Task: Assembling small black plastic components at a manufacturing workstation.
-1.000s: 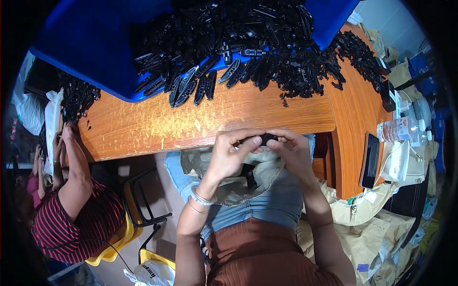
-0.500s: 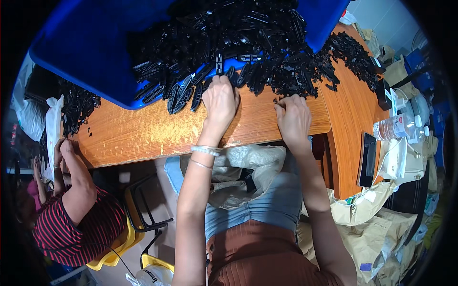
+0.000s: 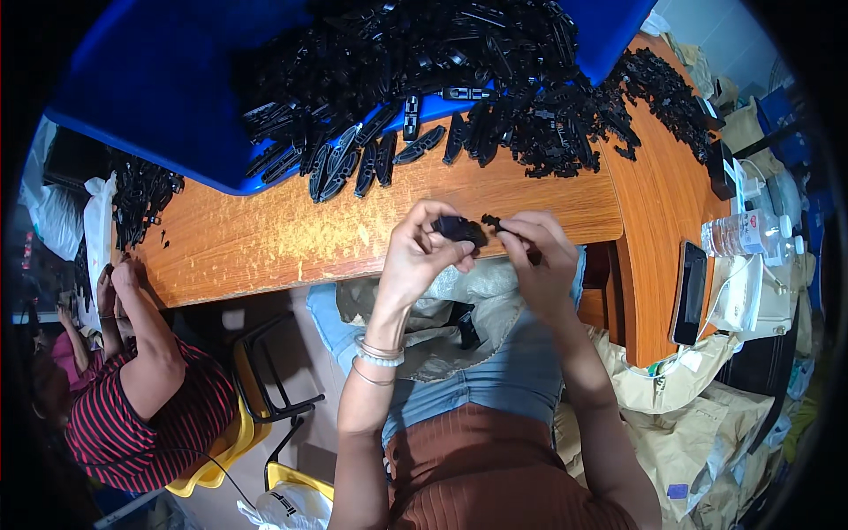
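"Grip first, head view: what does the left hand [image 3: 412, 256] have?"

"Black part [image 3: 458, 230], stubby, held between thumb and curled fingers. Hand closed as far as the part allows. Fine detail lost in its dark colour."

"And the right hand [image 3: 543, 261]?"

"Tight pinch, thumb against forefinger, on a small black piece [image 3: 491, 222]. Free end points left, toward the black part, just beside it. Whether the two touch, cannot tell."

"Position?"

"Both pieces up over the near edge of the wooden table [image 3: 309, 234], middle of view, hands close together. Below, a pale sack [image 3: 499, 305] open across the lap, something dark [image 3: 466, 329] inside."

"Stock on the wood?"

"Blue bin [image 3: 146, 146] at the far side, heaped with black pieces [image 3: 424, 53]. Along its front lip, a loose row of long oval pieces [image 3: 420, 146]. Right of those, a pile of small bits [image 3: 561, 150]; further scatter [image 3: 658, 97] up the right side."

"Right edge?"

"Dark phone [image 3: 689, 291] lying there, clear plastic bottle [image 3: 738, 234] near it."

"Others?"

"Left side: co-worker in a striped top [image 3: 150, 415], hands near a separate dark heap [image 3: 137, 199]."
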